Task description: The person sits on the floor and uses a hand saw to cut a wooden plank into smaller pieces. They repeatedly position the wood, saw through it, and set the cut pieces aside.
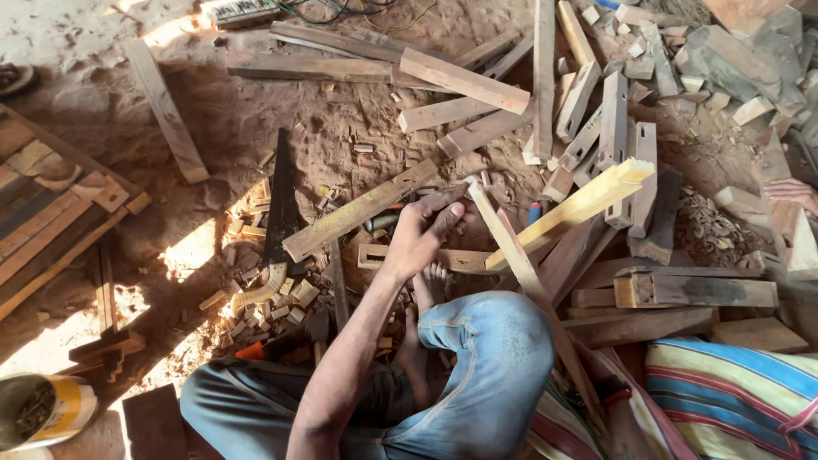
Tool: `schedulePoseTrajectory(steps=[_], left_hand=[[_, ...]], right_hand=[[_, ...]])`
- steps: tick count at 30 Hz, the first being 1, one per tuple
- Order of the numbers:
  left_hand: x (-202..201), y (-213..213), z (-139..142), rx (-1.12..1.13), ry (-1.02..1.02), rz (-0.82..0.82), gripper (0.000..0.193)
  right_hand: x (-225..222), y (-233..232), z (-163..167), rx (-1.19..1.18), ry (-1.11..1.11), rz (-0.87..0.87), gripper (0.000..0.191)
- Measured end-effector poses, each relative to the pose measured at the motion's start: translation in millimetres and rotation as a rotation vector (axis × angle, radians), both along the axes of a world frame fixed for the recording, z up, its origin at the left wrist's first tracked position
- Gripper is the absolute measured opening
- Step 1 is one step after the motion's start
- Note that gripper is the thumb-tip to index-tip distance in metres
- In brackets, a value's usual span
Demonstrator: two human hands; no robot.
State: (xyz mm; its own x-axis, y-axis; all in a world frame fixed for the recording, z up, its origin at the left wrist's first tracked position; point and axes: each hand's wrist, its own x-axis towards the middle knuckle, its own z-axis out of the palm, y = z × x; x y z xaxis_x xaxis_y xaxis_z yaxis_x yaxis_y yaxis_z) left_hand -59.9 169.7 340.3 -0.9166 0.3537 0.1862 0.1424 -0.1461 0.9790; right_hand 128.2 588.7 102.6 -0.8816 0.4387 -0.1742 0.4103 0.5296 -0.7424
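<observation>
Jeans-clad knee (pixel 498 341) over sandy floor (pixel 256 111); left hand (pixel 423 232) grip clamped on wood strip (pixel 358 211)

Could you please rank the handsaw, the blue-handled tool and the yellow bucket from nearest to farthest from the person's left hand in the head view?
From the left hand:
1. Blue-handled tool, just right.
2. Handsaw, left on the sawdust.
3. Yellow bucket, far bottom-left corner.

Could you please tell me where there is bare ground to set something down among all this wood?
Bare sand lies between the loose plank at left, the long boards at top and the handsaw. A smaller patch sits at top left. Everything right of the left hand is crowded with stacked offcuts, and chips litter the ground beside the saw.
</observation>
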Motion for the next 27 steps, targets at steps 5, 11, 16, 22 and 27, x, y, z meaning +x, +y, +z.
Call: schedulePoseTrajectory(steps=[5, 11, 16, 22, 27], left_hand=[[-1.7, -8.7, -4.8, -0.118, 0.332, 0.187, 0.043], [0.4, -14.3, -7.5, -0.057, 0.224, 0.215, 0.045], [-19.6, -32.9, -30.6, 0.089, -0.129, 0.179, 0.045], [-32.7, -74.1, -77.7, 0.093, -0.122, 0.043, 0.056], [-17.6, -93.4, -85.5, -0.101, -0.011, 0.006, 0.097]], right_hand=[[-10.8, 5.1, -2.7, 0.047, -0.107, 0.083, 0.043], [-12.7, 12.1, 8.4, 0.137, -0.157, 0.161, 0.050], [-25.5, 40.4, 41.1, 0.372, -0.097, 0.262, 0.056], [-40.5, 108.6, 167.7, 0.717, 0.106, 0.311, 0.062], [-65.4, 44.5, 287.5, 0.790, 0.078, 0.571, 0.063]])
